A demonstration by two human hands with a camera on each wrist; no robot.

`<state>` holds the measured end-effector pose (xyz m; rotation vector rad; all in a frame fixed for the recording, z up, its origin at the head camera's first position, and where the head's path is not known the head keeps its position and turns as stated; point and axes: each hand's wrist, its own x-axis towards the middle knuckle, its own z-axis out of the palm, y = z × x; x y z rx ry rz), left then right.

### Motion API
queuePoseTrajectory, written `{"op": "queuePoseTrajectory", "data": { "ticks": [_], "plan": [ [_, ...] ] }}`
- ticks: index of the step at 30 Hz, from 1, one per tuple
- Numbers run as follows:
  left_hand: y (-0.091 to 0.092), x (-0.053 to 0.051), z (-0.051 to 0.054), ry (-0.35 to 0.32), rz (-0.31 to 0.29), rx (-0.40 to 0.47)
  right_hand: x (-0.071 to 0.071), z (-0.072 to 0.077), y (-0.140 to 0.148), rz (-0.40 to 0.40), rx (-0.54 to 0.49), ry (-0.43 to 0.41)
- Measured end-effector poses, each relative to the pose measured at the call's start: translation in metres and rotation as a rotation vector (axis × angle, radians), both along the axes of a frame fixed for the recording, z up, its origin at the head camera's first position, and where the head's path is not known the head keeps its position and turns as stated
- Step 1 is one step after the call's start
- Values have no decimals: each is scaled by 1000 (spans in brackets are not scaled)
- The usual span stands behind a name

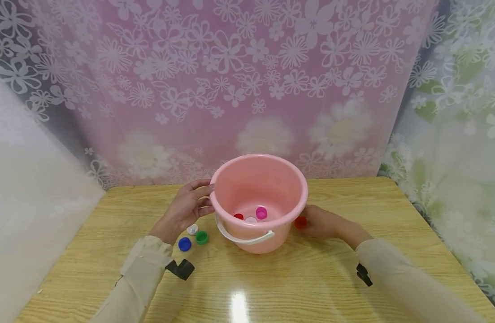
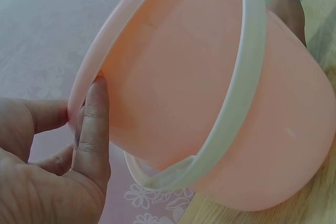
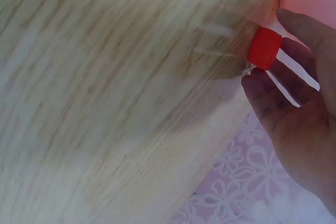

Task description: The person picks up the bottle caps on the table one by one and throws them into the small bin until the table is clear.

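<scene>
A pink bucket (image 1: 260, 233) with a white handle (image 2: 239, 87) stands on the wooden table. My left hand (image 1: 187, 208) grips its rim at the left, with the thumb and fingers on either side of the rim in the left wrist view. Inside the bucket lie a red cap (image 1: 238, 216), a magenta cap (image 1: 261, 212) and a whitish cap (image 1: 251, 220). Beside the bucket's right side, my right hand (image 3: 304, 98) is around a red bottle cap (image 3: 264, 48). The thumb stands apart from this cap; fingertips are at its edge.
Left of the bucket, near my left wrist, lie a blue cap (image 1: 184, 244), a green cap (image 1: 201, 237) and a white cap (image 1: 193, 229). A flowered pink curtain (image 1: 247, 89) hangs behind the table (image 1: 296, 282). Pale curtains flank both sides.
</scene>
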<state>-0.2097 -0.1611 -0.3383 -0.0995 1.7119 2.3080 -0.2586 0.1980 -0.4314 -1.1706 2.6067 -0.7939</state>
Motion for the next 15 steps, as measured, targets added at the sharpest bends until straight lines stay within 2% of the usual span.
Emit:
{"op": "queuePoseTrajectory", "data": {
  "ticks": [9, 15],
  "plan": [
    [-1, 0, -1, 9, -4, 12, -2, -5, -4, 40, -28, 77],
    [-1, 1, -1, 16, -9, 32, 1, -5, -6, 16, -1, 110]
  ]
}}
